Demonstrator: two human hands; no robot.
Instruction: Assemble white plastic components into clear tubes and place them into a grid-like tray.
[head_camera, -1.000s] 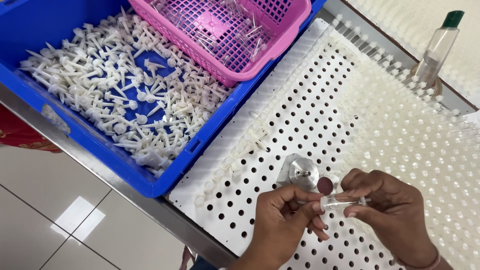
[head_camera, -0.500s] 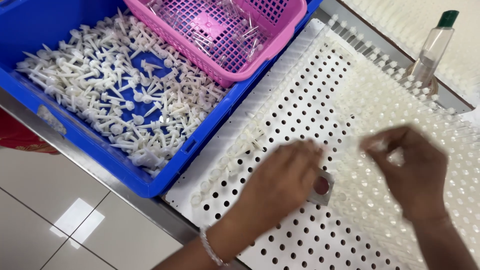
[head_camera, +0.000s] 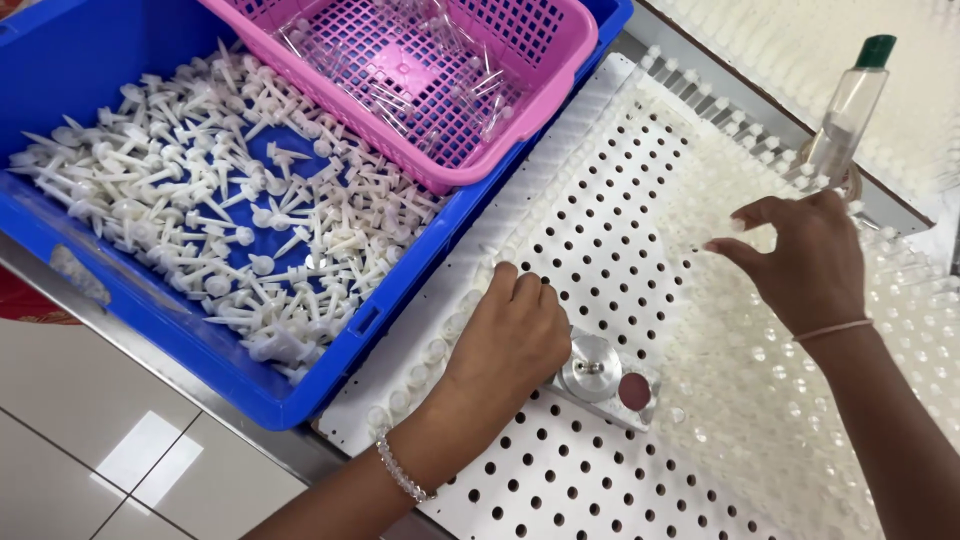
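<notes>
Over a white perforated board, we see the person's left hand curled knuckles-up, fingertips pressed to the board's left edge beside a row of small clear caps; whether it grips anything we cannot tell. Just right of that hand sits a small metal fixture with a round silver disc and a dark red pad. The right hand hovers above the clear parts that fill the board's right side, thumb and fingers half open and pinching nothing we can see. A clear bottle with a green cap stands beyond it. To the left, a blue crate holds white plastic pins and a pink basket of clear tubes.
</notes>
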